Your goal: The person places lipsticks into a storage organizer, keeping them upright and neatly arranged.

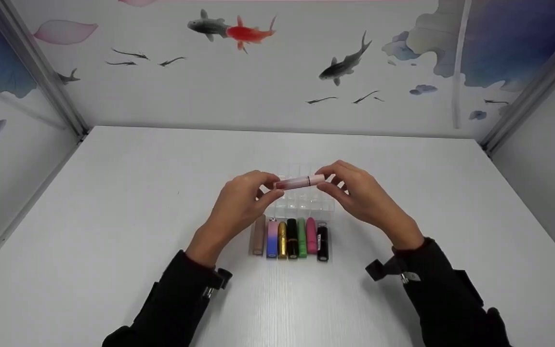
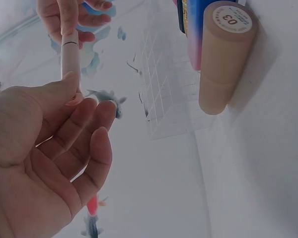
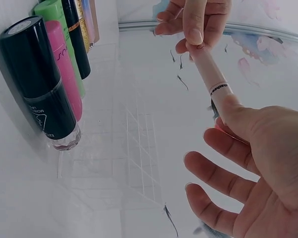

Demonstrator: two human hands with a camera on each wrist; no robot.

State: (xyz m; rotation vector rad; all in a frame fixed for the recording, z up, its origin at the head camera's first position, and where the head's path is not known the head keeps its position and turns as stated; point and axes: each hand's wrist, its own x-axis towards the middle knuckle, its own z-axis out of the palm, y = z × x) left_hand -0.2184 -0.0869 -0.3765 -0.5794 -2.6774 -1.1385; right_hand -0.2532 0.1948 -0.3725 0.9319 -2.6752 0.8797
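A slim lip gloss tube (image 1: 298, 182) with a pale pink cap and a reddish far end is held level above the table. My left hand (image 1: 243, 198) pinches its reddish end between thumb and fingers. At the capped end, my right hand (image 1: 363, 196) pinches with thumb and index finger. In the right wrist view dark lettering runs round the tube (image 3: 216, 85) near the cap. Beneath the hands stands a clear compartmented organizer (image 1: 328, 208), partly hidden by the tube and fingers.
In front of the organizer several cosmetics lie in a row: a brown tube (image 1: 258, 236), a pink-and-blue one (image 1: 272, 239), a gold one (image 1: 282, 240), a green one (image 1: 302, 238), a pink one (image 1: 311, 236) and black ones (image 1: 323, 243). A patterned panel (image 1: 277, 86) borders the table's back.
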